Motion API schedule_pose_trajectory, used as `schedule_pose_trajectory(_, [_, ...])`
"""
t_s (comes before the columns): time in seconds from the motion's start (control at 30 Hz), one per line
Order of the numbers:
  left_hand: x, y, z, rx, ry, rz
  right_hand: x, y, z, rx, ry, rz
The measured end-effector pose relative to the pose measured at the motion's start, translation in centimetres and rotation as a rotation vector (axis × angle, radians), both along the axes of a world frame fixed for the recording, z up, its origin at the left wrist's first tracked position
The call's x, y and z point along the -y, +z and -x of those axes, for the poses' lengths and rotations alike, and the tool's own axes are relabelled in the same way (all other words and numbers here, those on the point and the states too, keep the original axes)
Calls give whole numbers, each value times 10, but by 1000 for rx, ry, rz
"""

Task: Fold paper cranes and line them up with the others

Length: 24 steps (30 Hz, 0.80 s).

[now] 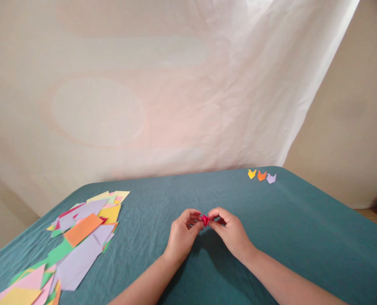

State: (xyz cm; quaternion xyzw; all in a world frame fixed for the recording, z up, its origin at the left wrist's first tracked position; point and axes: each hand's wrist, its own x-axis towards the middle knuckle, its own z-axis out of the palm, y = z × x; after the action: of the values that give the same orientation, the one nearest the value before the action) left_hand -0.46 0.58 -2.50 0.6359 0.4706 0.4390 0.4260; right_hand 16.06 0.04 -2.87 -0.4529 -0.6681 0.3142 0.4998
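A small folded red paper piece (205,220) is held between my two hands over the middle of the table. My left hand (183,231) pinches its left side between thumb and fingers. From the other side, my right hand (229,230) grips it with thumb and index finger. The fingertips cover parts of the piece, so its full shape is hidden. Three finished-looking origami birds sit in a row at the far right: a yellow bird (251,174), an orange bird (261,176) and a lilac bird (271,178).
A dark green cloth (144,254) covers the table. Loose sheets of coloured paper lie in a spread pile on the left, with an orange sheet (83,229) and a lilac sheet (78,264) on top. A pale curtain (175,93) hangs behind the table's far edge.
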Motion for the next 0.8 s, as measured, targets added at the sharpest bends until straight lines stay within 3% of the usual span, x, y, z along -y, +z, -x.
schedule_pose_trajectory(0.23, [1, 7, 1, -49, 48, -52, 2, 1, 1, -22, 37, -45])
schedule_pose_trajectory(0.47, [9, 15, 1, -215, -64, -190, 4, 4, 1, -28, 73, -17])
schedule_pose_trajectory(0.8, [7, 12, 0, -31, -227, 20, -1, -2, 0, -50, 67, 203])
